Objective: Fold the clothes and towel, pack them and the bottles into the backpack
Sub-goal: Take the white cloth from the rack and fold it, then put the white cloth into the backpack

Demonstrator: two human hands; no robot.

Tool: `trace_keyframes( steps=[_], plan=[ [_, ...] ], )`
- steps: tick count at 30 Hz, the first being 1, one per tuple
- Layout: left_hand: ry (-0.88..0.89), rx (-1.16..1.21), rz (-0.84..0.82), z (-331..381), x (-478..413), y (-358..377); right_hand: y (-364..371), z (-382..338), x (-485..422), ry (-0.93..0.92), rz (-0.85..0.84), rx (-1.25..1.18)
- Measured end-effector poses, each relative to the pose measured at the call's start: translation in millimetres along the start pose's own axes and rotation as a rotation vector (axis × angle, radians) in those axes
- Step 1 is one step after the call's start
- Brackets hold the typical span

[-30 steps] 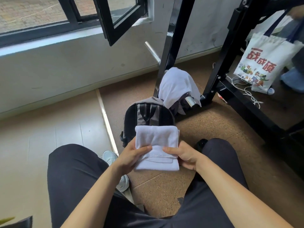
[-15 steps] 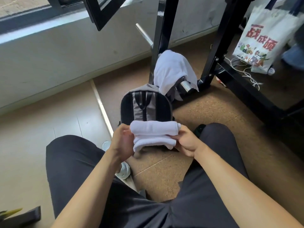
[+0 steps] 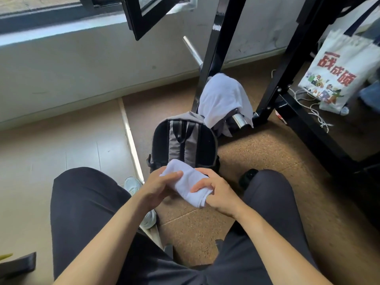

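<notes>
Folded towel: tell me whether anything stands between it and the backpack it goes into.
Nothing lies between them: the towel, held by left hand and right hand, is just in front of the backpack. But the pack shows only its strap side; no open compartment is visible.

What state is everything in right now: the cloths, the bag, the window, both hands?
towel, folded into a thick bundle, held off the floor
left hand, grips the towel's far end
right hand, grips the towel's near end
backpack, upright on the floor, straps towards the person; zip not visible
white garment, unfolded, draped over a metal bar
window, swung open
tote bag, upright, straps pulled up
</notes>
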State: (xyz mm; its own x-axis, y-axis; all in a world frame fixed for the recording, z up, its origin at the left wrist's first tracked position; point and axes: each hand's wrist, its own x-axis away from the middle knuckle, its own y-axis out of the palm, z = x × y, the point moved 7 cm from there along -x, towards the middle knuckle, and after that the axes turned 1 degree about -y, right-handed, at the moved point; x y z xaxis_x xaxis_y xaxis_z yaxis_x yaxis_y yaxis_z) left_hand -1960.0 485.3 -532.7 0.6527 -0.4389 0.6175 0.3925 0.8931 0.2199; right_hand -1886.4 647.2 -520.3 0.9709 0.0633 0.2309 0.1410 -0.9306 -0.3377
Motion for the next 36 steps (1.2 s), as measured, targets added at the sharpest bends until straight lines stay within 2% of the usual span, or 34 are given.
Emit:
trace_keyframes(
  steps=[2, 5, 9, 11, 15, 19, 22, 26, 29, 33, 34, 36],
  plan=[
    [0.077, -0.051, 0.025, 6, 0, -2, -3, 1, -2, 0.044, -0.032, -0.127],
    [0.167, -0.094, 0.061, 14, 1, -2, -11, 9, -5, 0.104, 0.025, -0.342],
    [0.233, -0.19, 0.025, 14, 3, 5, 0, 12, -7, 0.207, -0.044, -0.211],
    [0.278, -0.258, -0.008, 13, 3, 12, 10, 6, -8, 0.165, -0.064, -0.148],
    [0.335, -0.398, -0.02, 15, -8, 12, 12, 2, -7, 0.111, -0.008, -0.102],
    [0.312, -0.642, -0.078, 34, -34, 11, -1, 8, -14, 0.094, 0.043, -0.077],
    [0.353, -0.716, -0.008, 65, -71, -1, -10, 20, -22, 0.113, 0.091, -0.098],
    [0.512, -1.136, 0.216, 118, -139, -9, -19, 40, -24, 0.187, 0.137, -0.112],
    [0.491, -1.416, 0.308, 143, -187, -8, -27, 44, -22, 0.217, 0.19, -0.13],
    [0.262, -1.586, 0.208, 129, -228, -16, -36, 46, -16, 0.25, 0.243, -0.178],
    [0.259, -1.642, 0.168, 122, -228, -15, -39, 48, -15, 0.262, 0.259, -0.176],
    [0.364, -1.774, 0.094, 109, -215, -8, -46, 48, -13, 0.273, 0.293, -0.138]
  ],
)
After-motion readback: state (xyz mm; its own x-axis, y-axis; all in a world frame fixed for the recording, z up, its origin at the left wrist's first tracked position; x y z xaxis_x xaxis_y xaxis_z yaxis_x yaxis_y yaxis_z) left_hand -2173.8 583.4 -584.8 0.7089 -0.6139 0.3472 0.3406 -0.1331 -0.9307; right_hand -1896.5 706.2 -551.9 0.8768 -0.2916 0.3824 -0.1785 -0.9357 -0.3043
